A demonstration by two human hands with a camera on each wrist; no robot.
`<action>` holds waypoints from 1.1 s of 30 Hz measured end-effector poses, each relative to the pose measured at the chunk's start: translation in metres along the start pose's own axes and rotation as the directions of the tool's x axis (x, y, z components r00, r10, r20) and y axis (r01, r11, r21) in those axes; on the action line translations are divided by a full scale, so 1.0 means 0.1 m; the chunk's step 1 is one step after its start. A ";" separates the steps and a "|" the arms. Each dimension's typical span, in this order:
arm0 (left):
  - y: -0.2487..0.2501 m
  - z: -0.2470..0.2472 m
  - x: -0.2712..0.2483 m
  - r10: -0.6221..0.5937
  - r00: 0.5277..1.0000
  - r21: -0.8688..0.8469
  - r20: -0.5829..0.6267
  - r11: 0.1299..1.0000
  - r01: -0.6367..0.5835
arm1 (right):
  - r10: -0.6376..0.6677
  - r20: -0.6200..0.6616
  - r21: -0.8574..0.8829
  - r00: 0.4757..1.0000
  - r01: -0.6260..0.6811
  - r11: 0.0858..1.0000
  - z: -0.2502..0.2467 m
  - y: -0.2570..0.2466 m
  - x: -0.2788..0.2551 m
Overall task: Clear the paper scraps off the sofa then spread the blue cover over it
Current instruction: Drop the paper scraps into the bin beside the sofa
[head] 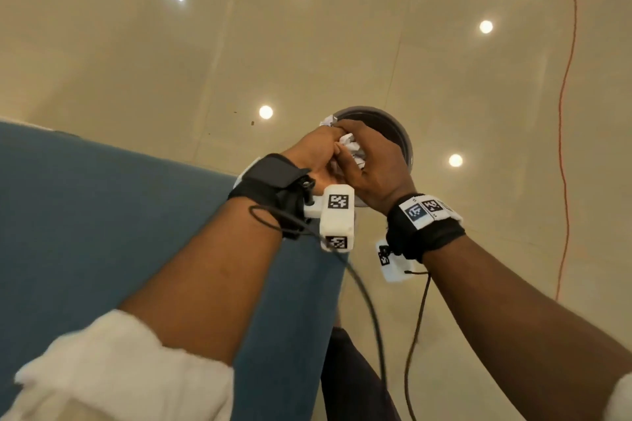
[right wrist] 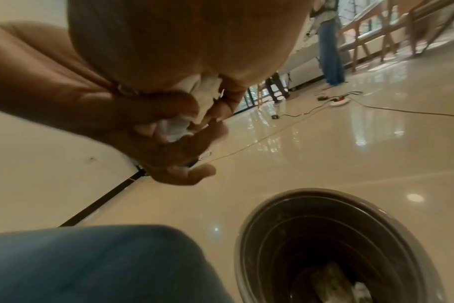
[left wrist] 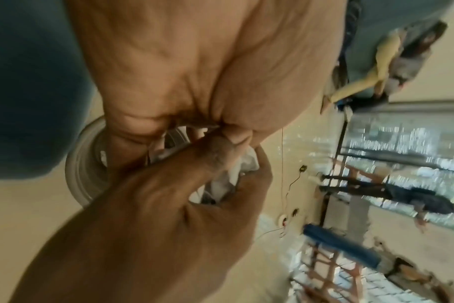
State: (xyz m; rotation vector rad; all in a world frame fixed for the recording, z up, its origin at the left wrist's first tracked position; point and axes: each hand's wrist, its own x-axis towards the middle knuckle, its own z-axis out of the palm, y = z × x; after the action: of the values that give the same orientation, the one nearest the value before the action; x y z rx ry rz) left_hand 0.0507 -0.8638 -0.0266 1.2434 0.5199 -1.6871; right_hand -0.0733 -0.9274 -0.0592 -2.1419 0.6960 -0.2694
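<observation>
Both hands meet above a round dark bin (head: 407,147). Crumpled white paper scraps (head: 352,146) are bunched between them. My left hand (head: 323,147) cups the scraps from the left with curled fingers. My right hand (head: 364,150) closes over them from the right. In the left wrist view the scraps (left wrist: 246,164) show between my palm and the right hand's thumb. In the right wrist view the scraps (right wrist: 174,128) sit among curled fingers, above the bin (right wrist: 246,225), which holds some paper at its bottom. The blue sofa (head: 102,215) lies left of my arms.
A glossy beige tiled floor (head: 342,44) surrounds the bin. A thin red cord (head: 564,113) runs across it at the right. Wrist-camera cables hang below my arms. Far off are other people, wooden frames (right wrist: 376,30) and a power strip (right wrist: 337,101).
</observation>
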 end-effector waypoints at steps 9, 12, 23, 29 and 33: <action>-0.23 0.18 0.92 0.266 0.950 0.848 -0.161 0.530 -0.004 | 0.421 0.013 0.007 0.907 -0.421 0.907 0.09 1.02 -0.03; -0.28 0.08 1.22 0.286 0.941 0.809 -0.183 0.588 -0.021 | 0.598 0.017 0.097 0.801 -0.597 0.796 0.12 1.23 -0.02; -0.24 -0.04 1.32 0.332 0.926 0.677 -0.180 0.724 -0.128 | 0.847 0.120 0.454 0.518 -0.787 0.417 0.45 1.53 -0.06; -0.23 -0.08 0.82 0.330 0.917 0.563 -0.227 0.812 -0.153 | 0.811 0.071 0.436 0.581 -0.749 0.499 0.28 1.22 -0.05; -0.23 -0.20 0.34 0.308 0.925 0.448 -0.221 0.875 -0.185 | 0.743 0.025 0.410 0.668 -0.685 0.602 0.11 0.76 0.04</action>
State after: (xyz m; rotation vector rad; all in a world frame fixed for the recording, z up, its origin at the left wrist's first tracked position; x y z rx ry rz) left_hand 0.0397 -0.8527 -0.0692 1.8057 0.1467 -1.4449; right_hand -0.0952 -0.9596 -0.1260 -1.3173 1.4116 -0.1052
